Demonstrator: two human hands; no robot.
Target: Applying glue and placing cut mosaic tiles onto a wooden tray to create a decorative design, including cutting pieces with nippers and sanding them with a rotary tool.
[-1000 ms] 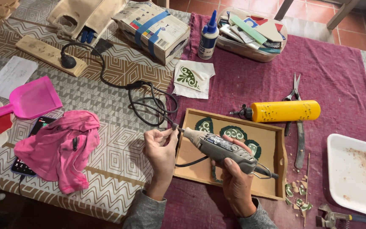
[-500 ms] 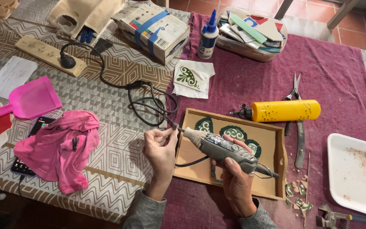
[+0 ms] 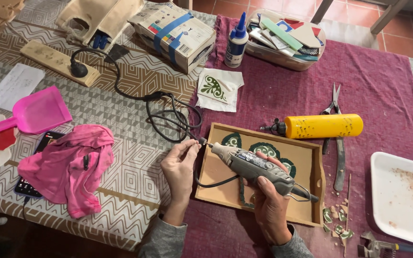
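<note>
I see a bench [image 3: 135, 95] under patterned and maroon cloths, tiled floor beyond. One tray [image 3: 311, 157] near-centre; above it my right hand [image 3: 268, 200] grips one grinder [image 3: 254, 165], left hand [image 3: 180, 165] pinching its tip.

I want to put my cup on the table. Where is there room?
Bare maroon cloth lies between the glue bottle, the yellow bottle and the scissors. It is crowded around the wooden tray, where the left hand and right hand work a rotary tool.
</note>
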